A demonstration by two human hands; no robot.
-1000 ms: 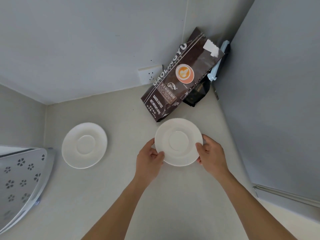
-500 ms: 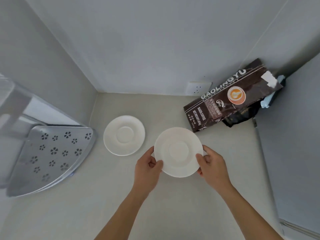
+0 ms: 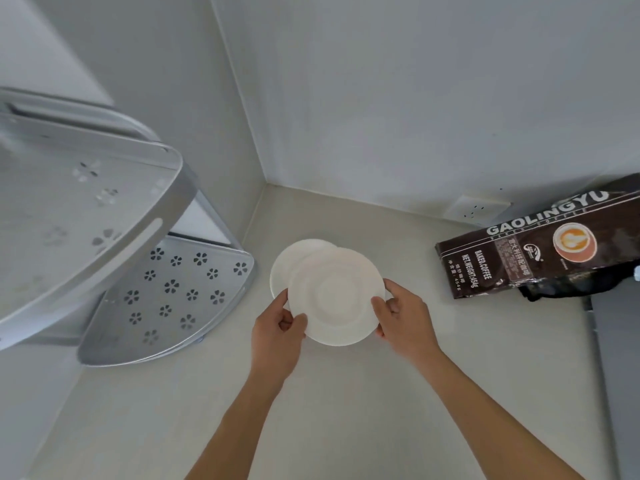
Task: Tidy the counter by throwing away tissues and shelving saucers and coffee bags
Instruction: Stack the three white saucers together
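The dark coffee bag point(image 3: 540, 251) reads "GAOLINGYU", "BAKED.COFFEE" and "NET.WEIGHT:454g"; its smaller print is illegible.

Open counter point(image 3: 346, 410) lies in front of the corner shelf point(image 3: 166, 299); its upper tier point(image 3: 86, 209) overhangs the lower tier, limiting entry from above; right of the shelf, stacked saucers point(image 3: 332, 292), farther right a coffee bag point(image 3: 540, 254)

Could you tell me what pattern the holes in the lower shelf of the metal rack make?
Small flower shapes, across the lower shelf; the head view shows it.
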